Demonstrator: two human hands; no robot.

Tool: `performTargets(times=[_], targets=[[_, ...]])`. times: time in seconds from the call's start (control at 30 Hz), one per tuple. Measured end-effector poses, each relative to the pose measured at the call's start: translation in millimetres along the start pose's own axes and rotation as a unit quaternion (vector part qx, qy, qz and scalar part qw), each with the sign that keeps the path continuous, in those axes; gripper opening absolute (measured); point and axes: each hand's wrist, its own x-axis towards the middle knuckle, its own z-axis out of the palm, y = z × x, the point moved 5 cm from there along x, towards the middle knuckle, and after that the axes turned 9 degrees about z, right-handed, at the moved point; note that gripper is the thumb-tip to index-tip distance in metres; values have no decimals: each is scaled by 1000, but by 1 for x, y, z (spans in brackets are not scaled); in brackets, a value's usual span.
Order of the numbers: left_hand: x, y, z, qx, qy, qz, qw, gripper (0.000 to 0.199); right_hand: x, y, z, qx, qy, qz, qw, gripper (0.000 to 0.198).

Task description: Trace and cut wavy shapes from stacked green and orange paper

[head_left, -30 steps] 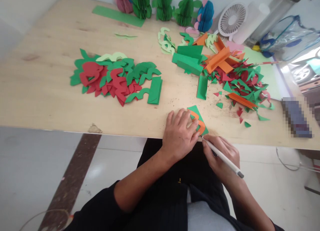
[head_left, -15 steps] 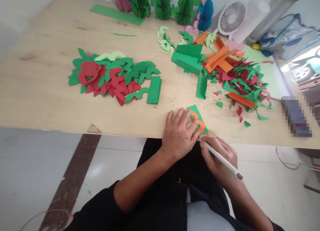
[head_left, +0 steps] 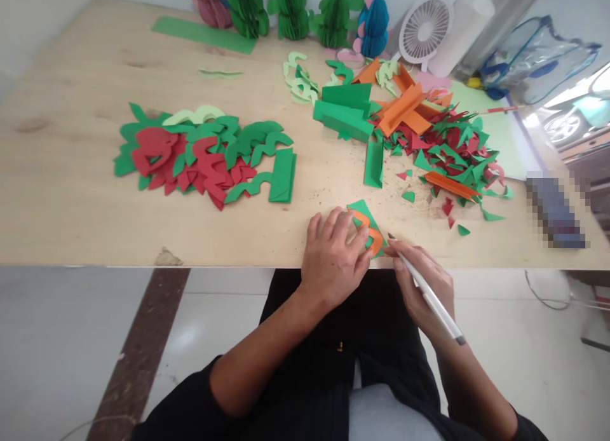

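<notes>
Across the frame's middle spreads a pale wooden table [head_left: 71, 174], faintly grained. Jagged red and green scraps [head_left: 469, 155], thin and curling, heap at right; flat, scalloped red and green shapes [head_left: 207, 164] pile left of centre. At lower centre, the right hand [head_left: 426, 272], pinching a pen between thumb and fingers, has moved from the near corner of a green paper piece [head_left: 361, 206] to beside its right edge, so marking seems paused. The left hand [head_left: 331, 257], fingers slightly spread, presses that smooth, straight-edged paper flat; on it lies a wavy orange cutout [head_left: 376, 241], partly covered. Slimmest is the hard white pen [head_left: 441, 311]; its dark tip appears clear of the paper, though too small to be certain.
</notes>
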Motion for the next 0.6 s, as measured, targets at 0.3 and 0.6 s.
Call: performTargets(times=[0.3, 0.6], targets=[[-1, 0, 1, 7, -5, 7, 1000, 34, -2, 11, -2, 65, 11, 32, 997, 22], [-1, -1, 2, 14, 4, 8, 1000, 32, -4, 24, 3, 95, 28, 152, 983, 13]])
